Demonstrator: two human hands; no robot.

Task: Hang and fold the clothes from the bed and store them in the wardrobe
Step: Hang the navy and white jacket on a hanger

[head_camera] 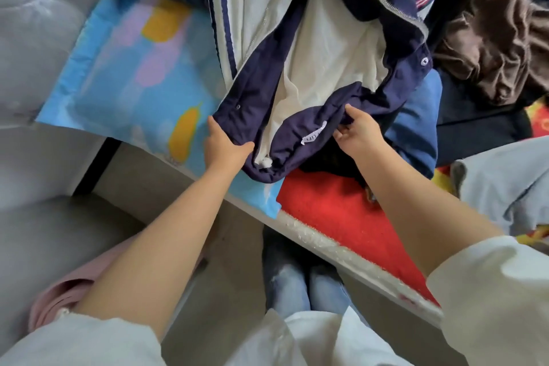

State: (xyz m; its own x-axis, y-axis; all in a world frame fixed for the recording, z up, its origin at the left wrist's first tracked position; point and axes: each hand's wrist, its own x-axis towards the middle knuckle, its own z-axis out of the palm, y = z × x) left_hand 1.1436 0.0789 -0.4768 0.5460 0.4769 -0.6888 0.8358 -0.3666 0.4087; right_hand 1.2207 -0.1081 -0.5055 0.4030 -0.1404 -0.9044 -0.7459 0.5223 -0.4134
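Head view: my left hand [221,147] and right hand [358,131] both have fingers pinching the collar of a navy cotton jacket with cream lining [297,104], lying on the bed [341,217] beside a blue patterned pillow [130,80].

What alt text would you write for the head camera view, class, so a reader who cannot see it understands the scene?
Both hands, left hand and right hand, grip the collar of a navy jacket with cream lining over a bed. A brown garment lies at right, a bright blue patterned pillow at left.
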